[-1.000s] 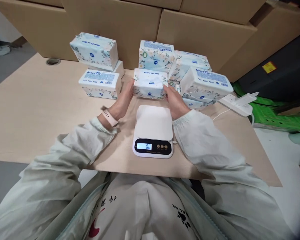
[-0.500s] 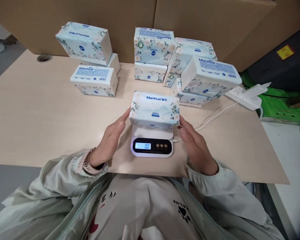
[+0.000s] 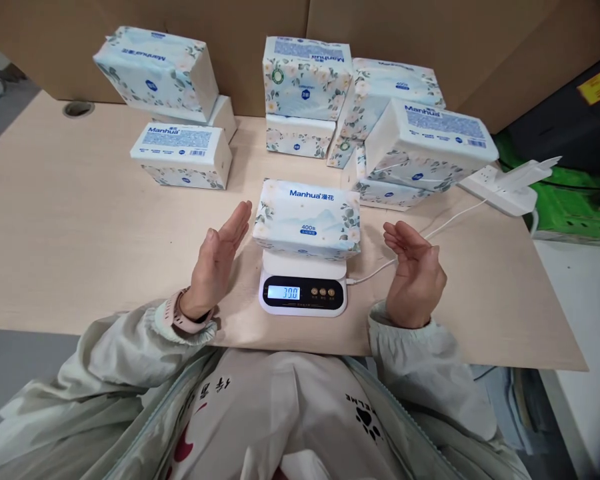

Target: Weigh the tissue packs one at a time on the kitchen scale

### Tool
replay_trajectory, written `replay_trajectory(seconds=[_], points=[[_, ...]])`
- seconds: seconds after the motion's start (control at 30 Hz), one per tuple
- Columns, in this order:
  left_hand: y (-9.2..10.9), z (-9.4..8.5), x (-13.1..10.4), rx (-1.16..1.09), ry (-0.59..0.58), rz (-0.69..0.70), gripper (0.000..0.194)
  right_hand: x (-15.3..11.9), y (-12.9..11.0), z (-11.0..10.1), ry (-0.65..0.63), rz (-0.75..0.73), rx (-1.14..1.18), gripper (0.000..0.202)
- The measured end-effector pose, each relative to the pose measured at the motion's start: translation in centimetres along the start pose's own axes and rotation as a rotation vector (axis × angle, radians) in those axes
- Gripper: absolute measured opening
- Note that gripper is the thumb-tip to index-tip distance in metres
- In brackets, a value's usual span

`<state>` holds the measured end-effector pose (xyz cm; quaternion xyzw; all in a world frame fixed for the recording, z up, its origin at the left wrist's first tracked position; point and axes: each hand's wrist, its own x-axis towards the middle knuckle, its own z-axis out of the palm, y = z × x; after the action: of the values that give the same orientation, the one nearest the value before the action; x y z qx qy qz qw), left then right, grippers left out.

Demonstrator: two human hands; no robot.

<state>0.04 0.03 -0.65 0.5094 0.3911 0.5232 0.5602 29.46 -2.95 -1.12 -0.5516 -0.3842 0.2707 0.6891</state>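
Note:
A pack of tissues [image 3: 307,217] with blue lettering and printed flowers rests on a white digital scale [image 3: 267,303]. The scale's lit display [image 3: 284,293] seems to read 39.0. My left hand [image 3: 219,260] is just left of the pack, apart from it, with fingers stretched out and nothing in the palm. On the right, my right hand [image 3: 414,273] hovers farther from the pack, holding nothing, its fingers extended and slightly curved. Between that hand and the scale runs a thin white cable [image 3: 370,275] plugged into the scale's side.
More tissue packs stand stacked at the back left [image 3: 157,77], back middle [image 3: 305,83] and back right [image 3: 430,147] of the wooden table [image 3: 80,240]. A white power strip [image 3: 505,190] lies at the right edge. Large cardboard boxes [image 3: 380,30] rise behind.
Both hands have let go of the tissue pack and drawn apart, the right one farther. The pack now sits on the scale, and its display has gone from 0.0 to about 39.0.

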Motion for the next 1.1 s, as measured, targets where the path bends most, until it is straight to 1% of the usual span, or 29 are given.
replay_trajectory(seconds=[0.13, 0.27, 0.37, 0.47, 0.57, 0.7, 0.97, 1.1], points=[[-0.09, 0.03, -0.07, -0.038, -0.023, -0.006, 0.063, 0.03, 0.04, 0.1, 0.018, 0.003, 0.015, 0.048], [0.0, 0.09, -0.04, -0.031, -0.015, 0.003, 0.059, 0.18, 0.1, 0.03, -0.021, 0.025, 0.013, 0.053], [0.28, 0.2, -0.04, -0.029, -0.031, 0.004, 0.06, 0.17, 0.0, 0.0, -0.012, 0.017, -0.033, 0.056], [0.4, 0.24, -0.03, -0.011, -0.038, -0.003, 0.062, 0.14, -0.08, 0.08, -0.004, 0.013, -0.014, 0.057], [0.21, 0.22, -0.02, -0.023, -0.05, -0.003, 0.063, 0.16, -0.11, 0.19, 0.005, 0.009, 0.011, 0.057], [-0.03, 0.3, -0.01, -0.033, -0.044, -0.005, 0.067, 0.15, -0.15, 0.22, -0.008, 0.009, -0.036, 0.06], [-0.21, 0.24, 0.08, -0.038, -0.057, 0.001, 0.063, -0.01, -0.21, 0.05, -0.003, 0.018, 0.024, 0.052], [-0.55, 0.1, 0.13, -0.037, -0.054, 0.022, 0.061, -0.13, -0.35, 0.02, -0.005, 0.016, 0.008, 0.053]])
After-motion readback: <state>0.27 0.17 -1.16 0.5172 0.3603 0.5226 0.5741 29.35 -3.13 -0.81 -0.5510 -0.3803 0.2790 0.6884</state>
